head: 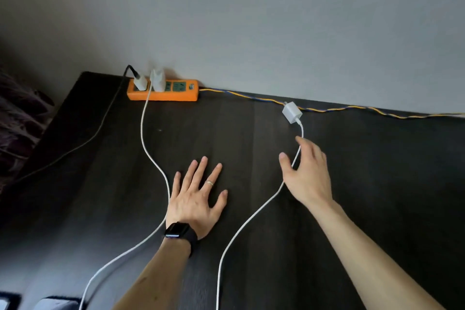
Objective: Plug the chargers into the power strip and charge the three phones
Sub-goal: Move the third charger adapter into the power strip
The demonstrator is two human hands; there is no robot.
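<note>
An orange power strip (pixel 163 92) lies against the wall at the back of the dark table. Two white chargers sit in its left sockets: one (pixel 139 82) with a black cable, one (pixel 158 80) with a white cable (pixel 143 138) running toward me. A third white charger (pixel 292 112) lies loose on the table to the right, prongs up, its white cable (pixel 247 221) trailing down. My right hand (pixel 307 171) hovers open over that cable just below the charger, fingers spread around it. My left hand (pixel 198 196) rests flat and open on the table. Two phones peek in at the bottom left edge (pixel 56 304).
A twisted yellow-and-blue cord (pixel 327 109) runs from the strip along the wall to the right. The black cable (pixel 83 145) drapes off the table's left edge. Dark bedding (pixel 17 118) lies left of the table. The strip's right sockets (pixel 180 87) hold nothing.
</note>
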